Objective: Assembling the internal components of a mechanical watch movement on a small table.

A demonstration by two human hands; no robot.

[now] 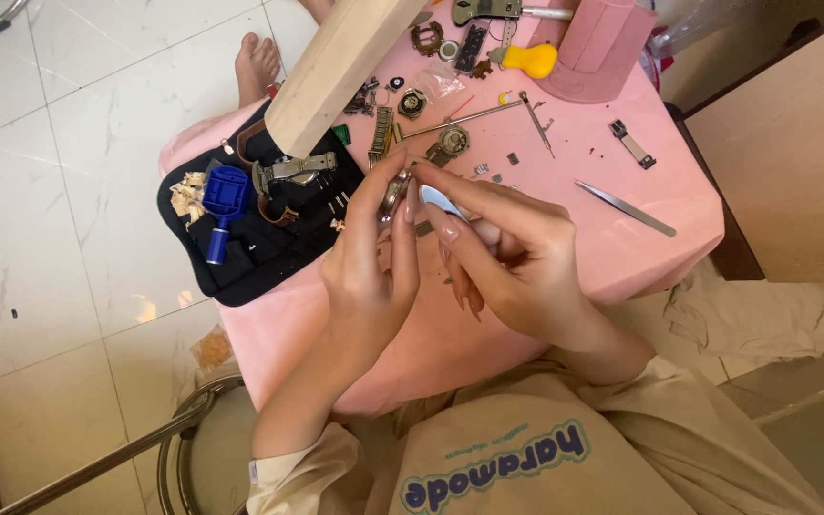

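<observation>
My left hand (pixel 374 257) pinches a small round metal watch case (pixel 394 194) edge-on between thumb and fingers, above the pink-covered table (pixel 622 248). My right hand (pixel 503 253) meets it from the right, holding a small pale blue flat tool (pixel 442 200) against the case with thumb and forefinger. Both hands hover over the table's near half. What lies inside the case is hidden by my fingers.
A black tool pouch (pixel 250 238) with a blue tool (pixel 221 195) lies at the left. Watch parts, a yellow-handled tool (pixel 526 60), tweezers (pixel 627 208) and a pink stand (pixel 598 48) are scattered behind. A wooden block (pixel 336 67) leans at the top. A metal chair frame (pixel 145 443) stands below left.
</observation>
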